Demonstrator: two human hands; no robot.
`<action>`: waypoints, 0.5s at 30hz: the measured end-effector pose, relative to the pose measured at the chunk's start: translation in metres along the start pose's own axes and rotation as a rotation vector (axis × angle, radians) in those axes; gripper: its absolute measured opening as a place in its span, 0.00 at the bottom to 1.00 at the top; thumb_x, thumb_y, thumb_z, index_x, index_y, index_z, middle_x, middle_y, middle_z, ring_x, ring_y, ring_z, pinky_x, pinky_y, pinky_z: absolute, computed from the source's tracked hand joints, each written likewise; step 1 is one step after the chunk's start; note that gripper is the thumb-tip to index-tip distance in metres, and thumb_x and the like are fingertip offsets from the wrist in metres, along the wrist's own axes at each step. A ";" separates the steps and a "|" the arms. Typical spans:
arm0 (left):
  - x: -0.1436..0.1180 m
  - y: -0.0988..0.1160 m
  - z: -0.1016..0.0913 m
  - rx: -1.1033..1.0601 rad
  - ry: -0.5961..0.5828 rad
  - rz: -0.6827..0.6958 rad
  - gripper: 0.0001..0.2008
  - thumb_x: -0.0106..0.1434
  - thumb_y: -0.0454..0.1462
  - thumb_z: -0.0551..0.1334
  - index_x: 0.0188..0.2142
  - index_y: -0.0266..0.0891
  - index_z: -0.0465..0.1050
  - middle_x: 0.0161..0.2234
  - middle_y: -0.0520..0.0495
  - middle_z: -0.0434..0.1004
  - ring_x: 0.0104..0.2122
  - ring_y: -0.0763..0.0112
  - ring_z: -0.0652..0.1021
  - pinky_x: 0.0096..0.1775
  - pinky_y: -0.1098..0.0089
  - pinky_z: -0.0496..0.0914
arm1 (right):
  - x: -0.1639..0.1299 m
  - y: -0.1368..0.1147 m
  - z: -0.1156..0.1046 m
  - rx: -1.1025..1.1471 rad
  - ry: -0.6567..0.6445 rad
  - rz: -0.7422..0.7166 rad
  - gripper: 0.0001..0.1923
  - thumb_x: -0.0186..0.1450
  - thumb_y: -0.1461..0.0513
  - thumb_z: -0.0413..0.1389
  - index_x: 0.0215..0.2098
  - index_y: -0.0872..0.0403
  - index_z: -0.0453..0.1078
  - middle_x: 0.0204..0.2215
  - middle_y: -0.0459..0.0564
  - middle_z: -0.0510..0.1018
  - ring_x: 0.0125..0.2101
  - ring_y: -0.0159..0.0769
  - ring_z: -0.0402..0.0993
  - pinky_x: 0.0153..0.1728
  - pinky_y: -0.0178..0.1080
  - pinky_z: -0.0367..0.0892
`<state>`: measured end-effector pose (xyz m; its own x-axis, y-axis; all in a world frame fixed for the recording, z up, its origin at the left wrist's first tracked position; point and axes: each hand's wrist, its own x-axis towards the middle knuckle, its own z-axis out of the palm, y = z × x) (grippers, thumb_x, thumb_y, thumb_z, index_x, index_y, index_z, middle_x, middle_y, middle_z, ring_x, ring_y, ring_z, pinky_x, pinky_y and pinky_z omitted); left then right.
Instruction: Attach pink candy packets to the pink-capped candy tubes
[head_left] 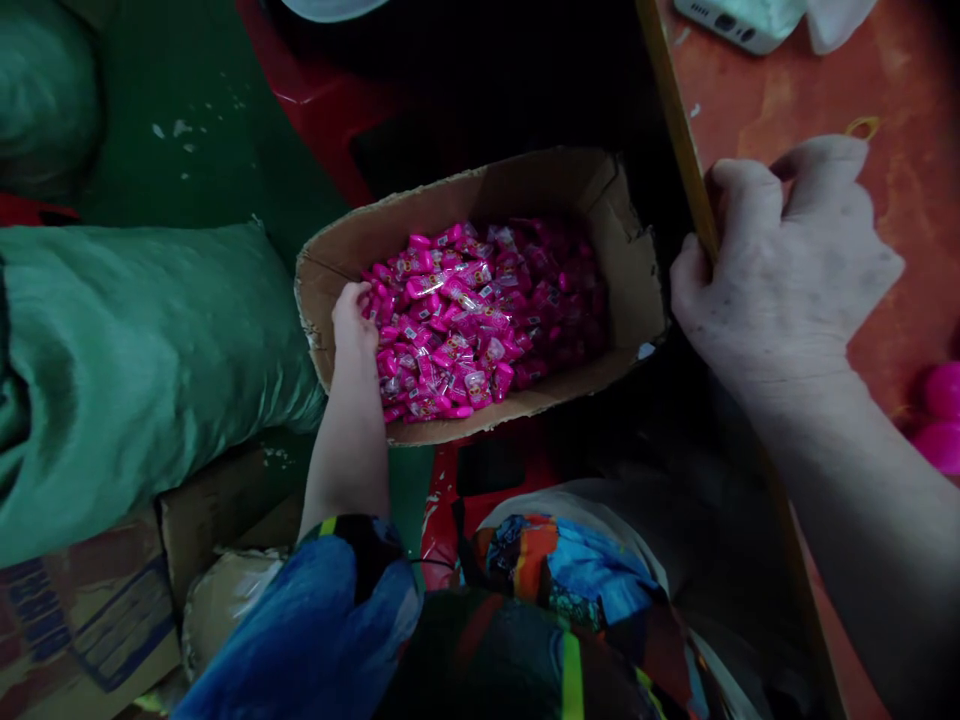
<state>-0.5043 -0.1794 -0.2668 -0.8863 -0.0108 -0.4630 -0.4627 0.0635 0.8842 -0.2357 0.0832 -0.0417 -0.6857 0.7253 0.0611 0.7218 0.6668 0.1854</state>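
An open cardboard box [637, 270] with worn, torn edges holds a heap of small bright pink items in clear printed wrappers [457, 320]. My left hand [354, 318] reaches into its left end, against the pink packets. The fingers there look curled, but their tips are partly hidden, and what they hold cannot be made out. On the right, my right hand [787, 260] grips the wooden edge of an orange-red table [780, 90], thumb over the side and bent fingers on top.
A big green sack [150, 350] lies left of the box. Red plastic stools [315, 90] show behind and in front of it. Printed cartons [90, 620] stand at lower left. On the table are a phone [731, 25] and pink round objects [937, 420].
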 end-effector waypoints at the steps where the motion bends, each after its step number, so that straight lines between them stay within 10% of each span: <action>1: -0.009 0.003 -0.011 -0.049 -0.045 0.012 0.06 0.57 0.39 0.63 0.31 0.40 0.69 0.43 0.45 0.80 0.47 0.64 0.77 0.45 0.66 0.75 | 0.000 0.000 0.000 -0.004 0.002 -0.001 0.27 0.66 0.57 0.56 0.62 0.47 0.61 0.58 0.63 0.67 0.47 0.50 0.68 0.31 0.42 0.57; 6: -0.059 0.015 -0.045 -0.185 -0.209 0.135 0.10 0.59 0.44 0.59 0.29 0.41 0.65 0.53 0.40 0.78 0.53 0.58 0.77 0.46 0.61 0.75 | -0.001 0.001 0.000 -0.018 0.029 -0.008 0.26 0.66 0.56 0.56 0.61 0.48 0.61 0.58 0.63 0.68 0.47 0.52 0.70 0.29 0.41 0.54; 11: -0.078 0.027 -0.058 -0.450 -0.201 0.053 0.08 0.56 0.42 0.61 0.32 0.40 0.70 0.45 0.40 0.80 0.32 0.69 0.76 0.28 0.72 0.69 | -0.001 0.001 0.004 -0.046 0.073 -0.005 0.25 0.64 0.57 0.56 0.59 0.46 0.62 0.56 0.59 0.70 0.46 0.53 0.72 0.28 0.41 0.62; 15: -0.078 0.012 -0.054 -0.026 -0.092 -0.107 0.07 0.57 0.41 0.62 0.28 0.40 0.67 0.24 0.52 0.70 0.20 0.76 0.65 0.21 0.75 0.58 | -0.002 0.001 0.007 -0.050 0.103 -0.010 0.25 0.63 0.56 0.57 0.58 0.45 0.63 0.57 0.59 0.71 0.46 0.55 0.74 0.27 0.43 0.67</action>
<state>-0.4417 -0.2320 -0.2162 -0.8267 0.0755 -0.5576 -0.5562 0.0412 0.8301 -0.2332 0.0838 -0.0483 -0.7008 0.6954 0.1592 0.7110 0.6628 0.2350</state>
